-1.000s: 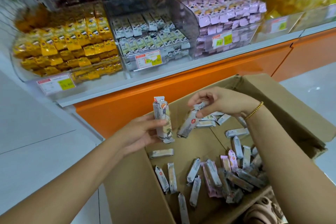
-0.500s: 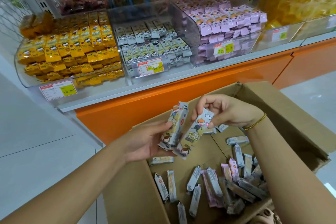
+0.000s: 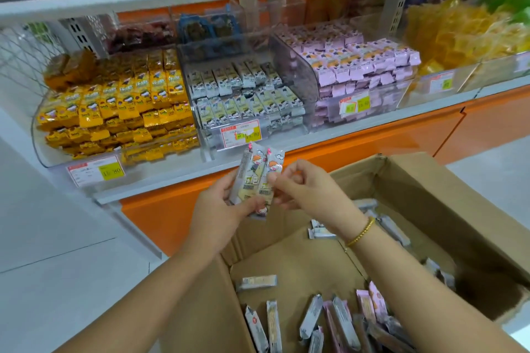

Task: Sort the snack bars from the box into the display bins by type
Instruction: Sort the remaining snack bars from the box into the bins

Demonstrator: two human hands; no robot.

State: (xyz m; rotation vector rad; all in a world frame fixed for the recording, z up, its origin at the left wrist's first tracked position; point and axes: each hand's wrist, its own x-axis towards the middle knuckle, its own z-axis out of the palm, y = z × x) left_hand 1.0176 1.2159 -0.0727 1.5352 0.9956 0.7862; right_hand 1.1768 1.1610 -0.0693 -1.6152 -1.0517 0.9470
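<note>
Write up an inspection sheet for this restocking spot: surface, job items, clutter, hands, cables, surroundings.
Surface: cardboard box, open, its floor partly covered.
Job's things: two white bars held upright; loose bars in the box; yellow bin, white bin and pink bin stocked.
Clutter: nothing seen.
Hands: left hand grips the white bars low; right hand pinches one.
Cables: nothing seen.
Surroundings: orange shelf base, pale floor.

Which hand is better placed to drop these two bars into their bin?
Left, probably. The left hand appears to grip both pale bars just below the matching middle bin; the right hand only pinches one bar's edge.
</note>
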